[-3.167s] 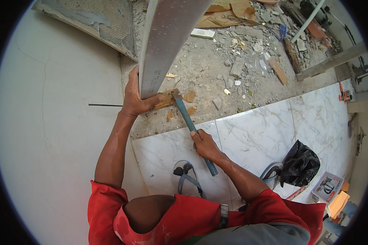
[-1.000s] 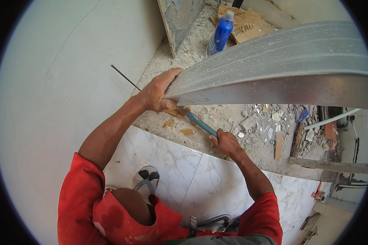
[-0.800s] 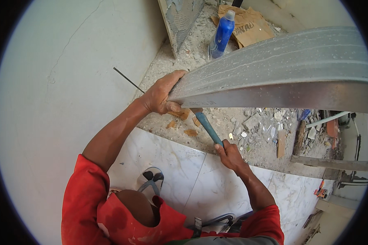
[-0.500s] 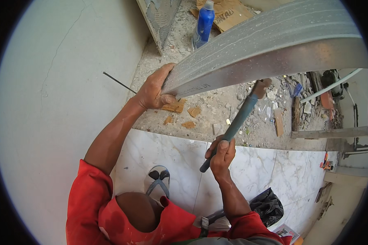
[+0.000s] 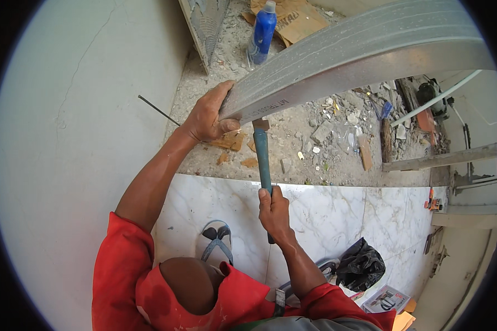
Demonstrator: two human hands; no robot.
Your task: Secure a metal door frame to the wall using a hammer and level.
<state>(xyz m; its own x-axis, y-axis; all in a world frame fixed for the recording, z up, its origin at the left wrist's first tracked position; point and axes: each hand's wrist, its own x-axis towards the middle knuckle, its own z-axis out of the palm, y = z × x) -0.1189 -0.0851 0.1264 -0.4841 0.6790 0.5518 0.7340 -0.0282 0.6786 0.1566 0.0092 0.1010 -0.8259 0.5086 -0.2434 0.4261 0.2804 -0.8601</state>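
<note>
My left hand [image 5: 211, 117] is wrapped round the near end of a long galvanized metal channel [image 5: 348, 69], its thumb underneath. The channel runs from there up to the far right. My right hand [image 5: 275, 214] grips a hammer [image 5: 263, 160] by its blue-green handle. The hammer stands almost upright in the view, with its brownish head just at the channel's lower edge, a little right of my left hand. Part of the head is hidden behind the channel, and I cannot tell whether they touch.
A pale cracked wall [image 5: 83, 138] rises on the left, with a thin dark rod [image 5: 157, 109] near it. Rubble [image 5: 326, 132] covers the rough floor beyond the marble-look tiles [image 5: 320, 220]. A blue bottle [image 5: 263, 33] and brown paper bag [image 5: 292, 19] lie behind; a black plastic bag [image 5: 361, 265] sits right.
My right hand has moved left and turned the hammer more upright, bringing its head beside the channel's end near my left hand. My left hand keeps its hold. The view has shifted slightly.
</note>
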